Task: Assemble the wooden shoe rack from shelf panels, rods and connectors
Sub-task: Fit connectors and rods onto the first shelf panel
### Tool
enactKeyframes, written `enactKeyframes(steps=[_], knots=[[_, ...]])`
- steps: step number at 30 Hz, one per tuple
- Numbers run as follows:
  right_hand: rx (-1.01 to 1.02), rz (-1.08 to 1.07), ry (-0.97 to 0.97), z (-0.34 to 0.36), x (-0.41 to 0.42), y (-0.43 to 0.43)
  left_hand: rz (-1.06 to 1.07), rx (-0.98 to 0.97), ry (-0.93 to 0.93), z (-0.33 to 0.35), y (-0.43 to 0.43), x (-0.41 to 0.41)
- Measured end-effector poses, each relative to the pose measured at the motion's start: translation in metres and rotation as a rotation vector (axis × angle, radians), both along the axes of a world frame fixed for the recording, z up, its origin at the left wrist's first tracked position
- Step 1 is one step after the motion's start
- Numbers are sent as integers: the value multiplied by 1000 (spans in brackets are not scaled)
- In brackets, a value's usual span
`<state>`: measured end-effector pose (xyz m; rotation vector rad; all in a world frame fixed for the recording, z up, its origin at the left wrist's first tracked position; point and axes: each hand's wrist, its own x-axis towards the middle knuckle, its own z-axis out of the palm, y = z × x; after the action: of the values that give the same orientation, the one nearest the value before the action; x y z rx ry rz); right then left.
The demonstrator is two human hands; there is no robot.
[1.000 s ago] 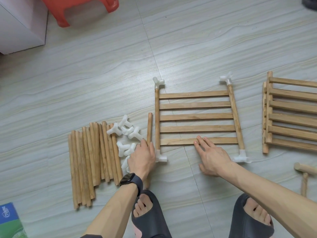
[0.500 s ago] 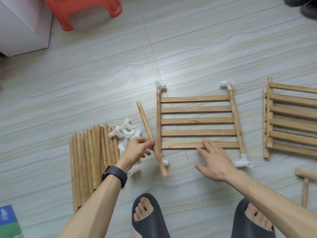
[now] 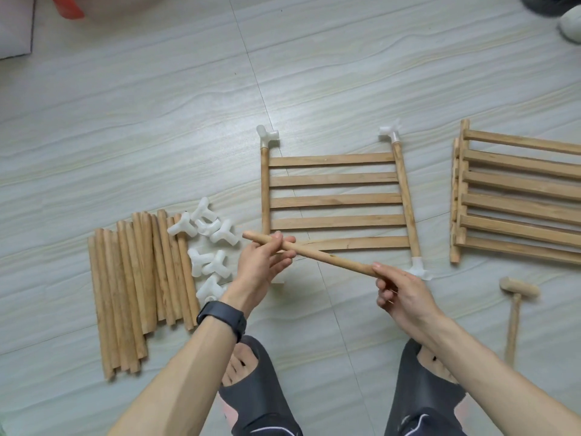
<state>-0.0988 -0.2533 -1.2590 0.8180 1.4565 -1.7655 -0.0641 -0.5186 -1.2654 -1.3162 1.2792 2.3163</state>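
Note:
I hold one wooden rod point(image 3: 323, 257) level above the floor, across the near edge of a slatted shelf panel point(image 3: 336, 199). My left hand point(image 3: 262, 262) pinches the rod near its left end. My right hand point(image 3: 401, 292) grips its right end. White plastic connectors sit on the panel's corners: far left connector point(image 3: 266, 137), far right connector point(image 3: 390, 134), near right connector point(image 3: 419, 272). The near left corner is hidden behind my left hand. A pile of loose rods point(image 3: 138, 284) lies on the floor at the left, with loose white connectors point(image 3: 209, 247) beside it.
A stack of further shelf panels point(image 3: 515, 196) lies at the right. A small wooden mallet point(image 3: 515, 309) lies near my right foot. My feet in dark slippers point(image 3: 257, 388) are at the bottom. A red stool point(image 3: 67, 7) and shoes point(image 3: 566, 14) are at the far edges.
My left hand lifted the rod off the floor and swung it level. My right hand left the shelf panel and took hold of the rod's right end.

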Motion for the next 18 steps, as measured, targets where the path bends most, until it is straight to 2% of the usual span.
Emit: enactKeyframes(steps=[3, 6, 8, 10, 11, 15, 18], knots=[[-117, -304, -93, -1, -11, 12, -40, -32, -51, -2, 1, 11], [-168, -290, -120, -4, -8, 6, -340, -185, -60, -5, 16, 25], [-66, -242, -80, -8, 0, -3, -451, -520, -63, -12, 19, 32], [84, -219, 0, -14, 8, -11, -426, -941, -148, -16, 12, 38], [150, -202, 36, -17, 12, -13, -434, -1057, -195, -19, 6, 41], [313, -160, 100, -30, 28, -12, -718, -1022, -336, -29, -7, 51], [370, -170, 107, -36, 32, -6, -721, -1067, -319, -31, -6, 53]])
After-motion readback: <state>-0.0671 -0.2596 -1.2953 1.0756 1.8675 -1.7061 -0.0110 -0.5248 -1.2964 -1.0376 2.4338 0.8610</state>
